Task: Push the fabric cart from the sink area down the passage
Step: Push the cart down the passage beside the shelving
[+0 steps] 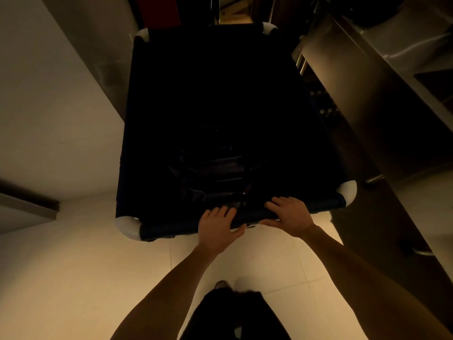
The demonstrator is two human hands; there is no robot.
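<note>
Both hands grip the near rail of the fabric cart (215,99): left hand (217,228) and right hand (290,215) wrapped round it, close together. Cart's between the left wall (49,106) and steel desk (367,77), so I'd push evenly and keep it centred.

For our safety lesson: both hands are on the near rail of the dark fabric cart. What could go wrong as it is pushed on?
The cart nearly fills the gap, so its right side could scrape the steel counter. The left hand and right hand sit close together mid-rail, which may let it veer. The dim light hides what lies inside and ahead.
</note>
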